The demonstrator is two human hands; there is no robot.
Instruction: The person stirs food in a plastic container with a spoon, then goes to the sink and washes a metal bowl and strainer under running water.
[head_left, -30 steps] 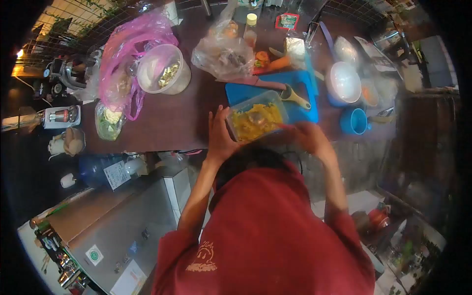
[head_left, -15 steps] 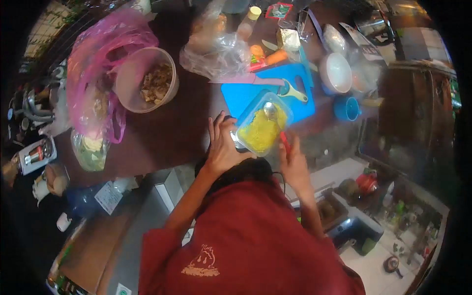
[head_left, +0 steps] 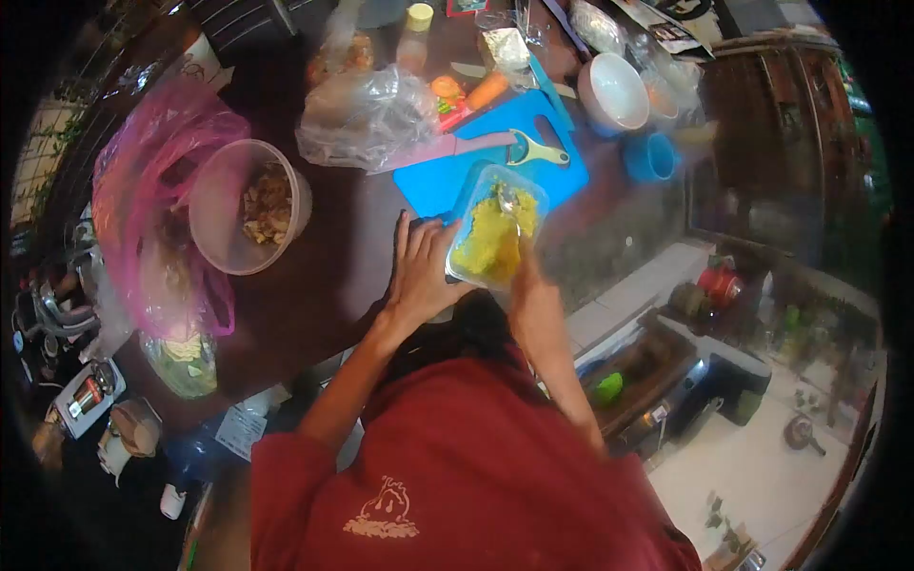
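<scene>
A clear rectangular plastic container (head_left: 464, 211) of yellow, crumbly mash (head_left: 484, 246) is tilted over the near edge of the blue cutting board (head_left: 424, 181). My left hand (head_left: 426, 271) grips its left side, thumb along the near corner and fingers stretched beside the wall. My right hand (head_left: 535, 295), somewhat blurred, is closed around the handle of a spoon (head_left: 514, 205). The spoon's metal bowl rests in the mash; its handle is mostly hidden by the fingers. A peeler (head_left: 543, 152) and a pink knife (head_left: 457, 146) lie on the board beyond the container.
To the left stand a round tub (head_left: 219, 224) with brown pieces and a pink plastic bag (head_left: 143, 162). A clear bag (head_left: 371, 114), a carrot (head_left: 487, 91) and a capped bottle (head_left: 415, 38) lie farther back. A white bowl (head_left: 617, 90) and blue cup (head_left: 651, 157) are right.
My view has shifted, so the tabletop things sit farther left. The spoon has turned more upright in the mash, and my right hand has moved closer to the container's near right side.
</scene>
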